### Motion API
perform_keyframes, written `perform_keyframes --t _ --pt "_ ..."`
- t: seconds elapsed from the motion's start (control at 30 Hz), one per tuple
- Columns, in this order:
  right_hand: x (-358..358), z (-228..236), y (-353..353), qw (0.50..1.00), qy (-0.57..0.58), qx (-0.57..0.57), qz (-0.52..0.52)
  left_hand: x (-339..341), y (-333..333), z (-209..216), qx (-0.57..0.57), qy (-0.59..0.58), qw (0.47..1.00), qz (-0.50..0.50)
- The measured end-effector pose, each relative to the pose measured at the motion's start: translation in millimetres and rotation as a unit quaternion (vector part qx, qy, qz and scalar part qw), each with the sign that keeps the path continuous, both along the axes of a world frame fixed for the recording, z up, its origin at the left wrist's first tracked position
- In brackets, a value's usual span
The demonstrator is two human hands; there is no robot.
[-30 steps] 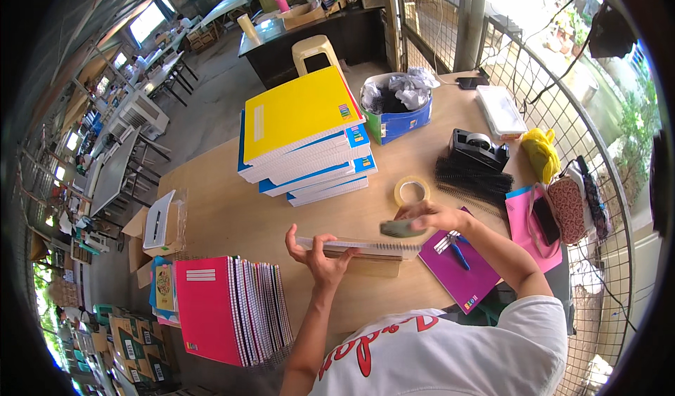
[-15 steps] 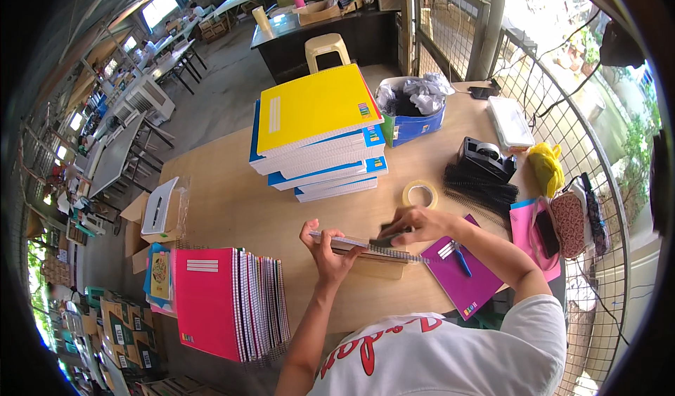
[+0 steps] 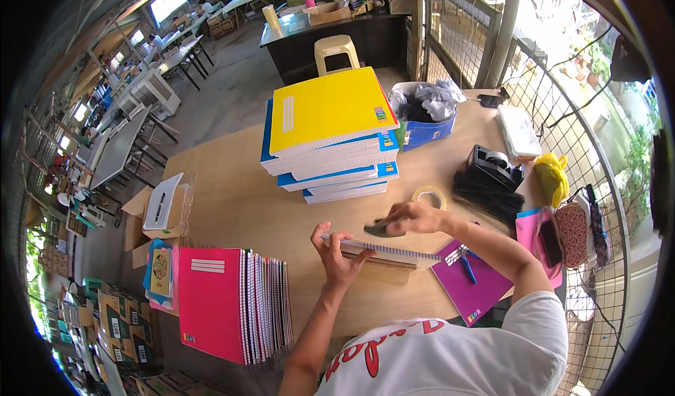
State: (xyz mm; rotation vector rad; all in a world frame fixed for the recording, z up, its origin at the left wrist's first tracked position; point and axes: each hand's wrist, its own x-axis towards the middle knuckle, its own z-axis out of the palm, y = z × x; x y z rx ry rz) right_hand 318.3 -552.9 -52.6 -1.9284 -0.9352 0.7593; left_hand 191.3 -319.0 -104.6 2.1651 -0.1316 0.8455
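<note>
My left hand point(image 3: 340, 261) grips the left end of a spiral notebook point(image 3: 404, 251), which is held on edge with its wire-bound spine up. A light wooden piece point(image 3: 387, 274) sits below and in front of the notebook; its shape is partly hidden. Just beyond the spine, my right hand point(image 3: 416, 219) is closed on a dark flat object point(image 3: 377, 229) with a rounded edge, its kind unclear. A purple notebook point(image 3: 467, 294) lies to the right, with blue-handled pliers point(image 3: 467, 266) on top.
A tall notebook stack with a yellow cover point(image 3: 334, 111) stands beyond my hands. Pink-covered notebooks point(image 3: 211, 290) are piled at left. Right of centre are a tape roll point(image 3: 441, 193), black coils point(image 3: 485, 198) and a tape dispenser point(image 3: 496, 167). A bin point(image 3: 425, 132) holds crumpled plastic.
My right hand has lifted the dark object off the spine and slightly away from me. My left hand still grips the notebook. The whole view has shifted a little.
</note>
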Motion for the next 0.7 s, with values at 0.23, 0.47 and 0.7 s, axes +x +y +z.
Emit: perform_keyframes --t 0.23,0.47,0.7 --pt "-7 5 21 0.992 -0.106 -0.009 0.068 -1 2 -4 0.005 -0.001 1.0 0.002" --pt "-3 -1 30 0.992 0.071 0.1 -0.002 -2 4 -6 0.007 0.007 1.0 -0.009" --pt "-5 -9 40 0.995 0.044 0.079 0.041 2 43 -20 -0.397 0.032 0.909 -0.127"
